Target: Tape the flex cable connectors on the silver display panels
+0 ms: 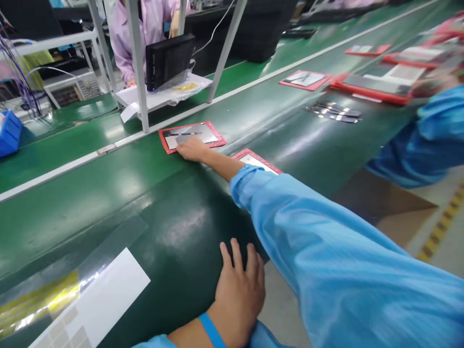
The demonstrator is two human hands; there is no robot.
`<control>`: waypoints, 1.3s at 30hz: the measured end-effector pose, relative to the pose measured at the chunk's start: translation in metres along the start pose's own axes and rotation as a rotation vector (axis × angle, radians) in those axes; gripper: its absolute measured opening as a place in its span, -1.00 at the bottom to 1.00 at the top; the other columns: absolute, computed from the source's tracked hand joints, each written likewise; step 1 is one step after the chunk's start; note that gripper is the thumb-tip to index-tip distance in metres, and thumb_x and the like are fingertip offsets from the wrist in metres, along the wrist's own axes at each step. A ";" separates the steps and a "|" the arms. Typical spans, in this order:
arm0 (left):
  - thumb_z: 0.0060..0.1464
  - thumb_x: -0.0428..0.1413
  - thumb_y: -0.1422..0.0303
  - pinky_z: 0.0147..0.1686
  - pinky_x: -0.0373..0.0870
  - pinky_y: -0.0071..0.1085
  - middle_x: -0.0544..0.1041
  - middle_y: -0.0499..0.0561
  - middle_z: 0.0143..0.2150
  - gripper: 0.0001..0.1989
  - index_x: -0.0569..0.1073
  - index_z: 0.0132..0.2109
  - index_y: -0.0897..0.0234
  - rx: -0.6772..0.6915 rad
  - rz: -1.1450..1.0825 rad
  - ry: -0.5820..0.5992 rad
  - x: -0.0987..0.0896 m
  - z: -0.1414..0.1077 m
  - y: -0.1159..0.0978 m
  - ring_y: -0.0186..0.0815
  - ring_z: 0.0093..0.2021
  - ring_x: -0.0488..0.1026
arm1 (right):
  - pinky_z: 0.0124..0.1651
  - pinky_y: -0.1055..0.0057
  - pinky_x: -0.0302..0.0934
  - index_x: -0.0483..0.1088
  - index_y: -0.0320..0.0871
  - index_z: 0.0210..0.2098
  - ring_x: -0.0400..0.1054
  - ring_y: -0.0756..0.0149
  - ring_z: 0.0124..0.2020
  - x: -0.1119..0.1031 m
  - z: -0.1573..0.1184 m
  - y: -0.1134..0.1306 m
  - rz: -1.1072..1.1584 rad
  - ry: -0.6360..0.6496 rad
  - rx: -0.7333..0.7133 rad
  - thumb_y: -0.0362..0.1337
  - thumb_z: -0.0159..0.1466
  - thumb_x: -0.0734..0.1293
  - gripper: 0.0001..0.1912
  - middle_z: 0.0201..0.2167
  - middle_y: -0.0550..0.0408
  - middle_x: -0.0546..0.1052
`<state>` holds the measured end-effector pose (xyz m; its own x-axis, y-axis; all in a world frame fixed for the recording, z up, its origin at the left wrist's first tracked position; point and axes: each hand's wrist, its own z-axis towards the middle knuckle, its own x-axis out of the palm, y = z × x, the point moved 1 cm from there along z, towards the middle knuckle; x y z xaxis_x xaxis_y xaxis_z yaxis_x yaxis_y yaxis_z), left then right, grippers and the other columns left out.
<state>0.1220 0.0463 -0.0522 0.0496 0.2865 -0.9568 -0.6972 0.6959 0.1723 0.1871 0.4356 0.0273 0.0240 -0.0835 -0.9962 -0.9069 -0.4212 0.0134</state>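
Observation:
My right hand [192, 149] reaches far across the green belt to a flat red-bordered tray [220, 140]. Its fingers are closed at the tray's near edge; the thumb's grip is partly hidden. On this tray lie a grey-white sheet and a dark strip. My left hand [241, 290], with a blue band at the wrist, rests palm down near the belt's front edge, fingers spread and nothing held. Partly hidden behind my right forearm is another red-bordered tray [253, 159] with a white sheet.
At left lie a white sheet with grey squares [119, 280] and clear film with yellow strips [61, 295]. Dark strips [335, 112] and red trays [306, 79] lie farther right, near a co-worker's blue sleeve [409, 140]. A metal shelf post [139, 72] stands behind the belt.

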 end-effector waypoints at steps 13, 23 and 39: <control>0.40 0.15 0.28 0.27 0.35 0.59 0.38 0.44 0.49 -0.37 0.36 0.52 0.36 0.107 -0.199 -0.110 0.025 0.024 0.025 0.56 0.43 0.33 | 0.18 0.01 0.51 0.45 -0.17 0.27 0.52 0.05 0.15 -0.047 -0.046 0.027 -0.033 -0.146 0.037 -0.08 0.52 0.44 -0.56 0.23 -0.10 0.53; 0.42 0.09 0.31 -0.20 0.57 -0.41 0.70 -0.02 -0.21 -0.77 0.64 -0.17 0.13 0.053 -0.418 -0.114 -0.041 -0.042 0.070 -0.31 -0.28 0.65 | -0.08 0.25 0.54 0.51 -0.21 0.06 0.55 0.26 -0.14 0.048 -0.200 0.073 0.115 -0.095 -0.331 -0.11 0.51 0.45 -0.70 -0.03 0.00 0.60; 0.56 -0.12 0.24 0.24 0.43 0.15 0.58 0.38 0.27 -0.53 0.44 0.33 0.49 -0.359 -0.160 -0.051 -0.037 -0.089 0.126 0.15 0.31 0.48 | -0.17 0.30 0.21 0.50 -0.15 -0.01 0.61 0.04 -0.13 0.056 -0.322 0.128 0.517 -0.256 0.494 -0.08 0.52 0.25 -0.69 -0.11 -0.10 0.70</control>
<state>-0.0307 0.0648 -0.0163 0.2068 0.2314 -0.9506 -0.8831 0.4625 -0.0795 0.2075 0.0865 0.0011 -0.4993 0.0772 -0.8630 -0.8604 0.0728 0.5044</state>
